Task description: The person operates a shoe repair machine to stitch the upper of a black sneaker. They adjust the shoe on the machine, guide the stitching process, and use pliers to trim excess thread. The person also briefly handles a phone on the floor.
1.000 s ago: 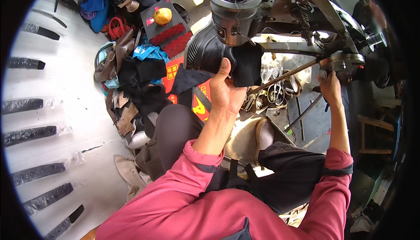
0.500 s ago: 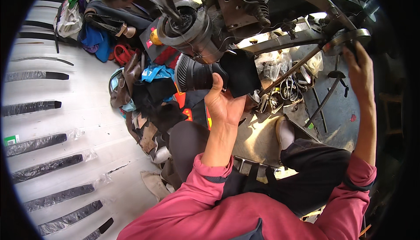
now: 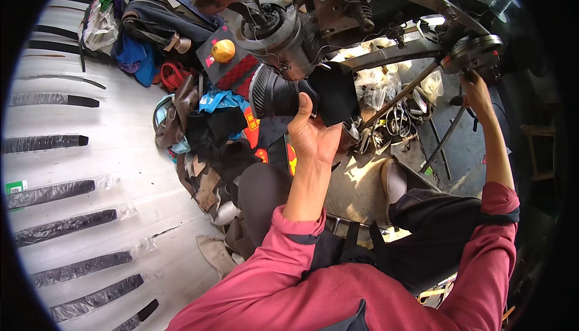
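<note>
Head view. Just below the machine head (image 3: 274, 44), the black shoe (image 3: 282, 95) is held with its ribbed sole facing left. Within the last half second the right hand (image 3: 477, 97) has passed from the right side of the wheel (image 3: 473, 53), itself right of the head, to its underside; this suggests turning while the shoe keeps its place. The left hand (image 3: 315, 141) pinches the shoe, thumb in front (fingers largely hidden); whether the right fingers clasp the wheel cannot be told. Below the head, room appears open toward the left knee (image 3: 260, 189); to its right, a slanting rod (image 3: 401, 97) limits sideways movement.
</note>
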Demonstrator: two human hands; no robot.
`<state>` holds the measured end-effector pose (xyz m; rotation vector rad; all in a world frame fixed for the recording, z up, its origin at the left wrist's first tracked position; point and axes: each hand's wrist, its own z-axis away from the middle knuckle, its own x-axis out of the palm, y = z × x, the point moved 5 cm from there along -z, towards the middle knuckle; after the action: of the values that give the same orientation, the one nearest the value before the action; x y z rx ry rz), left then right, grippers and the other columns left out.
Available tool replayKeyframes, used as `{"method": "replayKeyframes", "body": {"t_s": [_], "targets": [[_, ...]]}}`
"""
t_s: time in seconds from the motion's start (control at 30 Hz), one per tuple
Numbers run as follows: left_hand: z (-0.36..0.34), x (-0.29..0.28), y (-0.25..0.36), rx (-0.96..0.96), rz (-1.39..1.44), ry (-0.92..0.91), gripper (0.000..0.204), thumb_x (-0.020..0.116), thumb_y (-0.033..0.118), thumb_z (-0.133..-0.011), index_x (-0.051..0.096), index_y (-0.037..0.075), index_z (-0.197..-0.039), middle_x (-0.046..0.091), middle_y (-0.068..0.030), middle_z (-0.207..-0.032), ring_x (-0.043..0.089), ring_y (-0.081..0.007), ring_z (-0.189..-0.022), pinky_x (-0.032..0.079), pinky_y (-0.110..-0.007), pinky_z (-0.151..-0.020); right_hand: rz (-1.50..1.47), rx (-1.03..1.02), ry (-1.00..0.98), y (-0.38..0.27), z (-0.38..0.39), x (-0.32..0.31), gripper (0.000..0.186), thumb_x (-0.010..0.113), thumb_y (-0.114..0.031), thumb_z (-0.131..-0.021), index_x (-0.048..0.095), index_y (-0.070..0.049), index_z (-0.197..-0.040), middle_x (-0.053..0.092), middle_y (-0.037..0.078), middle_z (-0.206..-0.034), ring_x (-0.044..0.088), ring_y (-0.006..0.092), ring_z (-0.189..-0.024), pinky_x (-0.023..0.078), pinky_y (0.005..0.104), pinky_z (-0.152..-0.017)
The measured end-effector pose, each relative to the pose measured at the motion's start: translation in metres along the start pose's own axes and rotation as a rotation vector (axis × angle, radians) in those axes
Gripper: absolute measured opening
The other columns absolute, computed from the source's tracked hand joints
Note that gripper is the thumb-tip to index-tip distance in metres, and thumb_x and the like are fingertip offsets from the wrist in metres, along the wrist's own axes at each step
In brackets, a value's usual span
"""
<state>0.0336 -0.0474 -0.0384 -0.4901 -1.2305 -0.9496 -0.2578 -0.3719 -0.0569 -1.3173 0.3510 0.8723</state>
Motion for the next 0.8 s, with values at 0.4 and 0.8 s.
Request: {"method": "replayKeyframes", "body": {"t_s": [0.4,0.8], "targets": [[-0.005,-0.007,0.007,0.038,-0.128,0.048,0.06,0.083,0.026,-0.09,0.059,0.008,-0.142,0.06,-0.0123,-0.147,0.053,-0.0369,-0.139,0.037,-0.06,-0.122,0.046,-0.286,0.405,-0.062,0.017,-0.097,0.029,0.057,-0.025,-0.107,0.066,-0.007,-0.128,0.071,0.005,-0.087,0.065,0.0152,-0.073,0.051,0.0311,-0.07],[-0.006,-0.004,0.007,0.022,-0.143,0.035,0.058,0.081,0.026,-0.092,0.058,0.009,-0.143,0.059,-0.0123,-0.149,0.052,-0.0371,-0.14,0.035,-0.062,-0.121,-0.076,-0.125,-0.291,-0.06,0.055,0.025,0.036,0.06,-0.029,-0.104,0.064,0.002,-0.119,0.054,0.004,-0.07,0.057,0.0135,-0.055,0.045,0.0313,-0.055]]}}
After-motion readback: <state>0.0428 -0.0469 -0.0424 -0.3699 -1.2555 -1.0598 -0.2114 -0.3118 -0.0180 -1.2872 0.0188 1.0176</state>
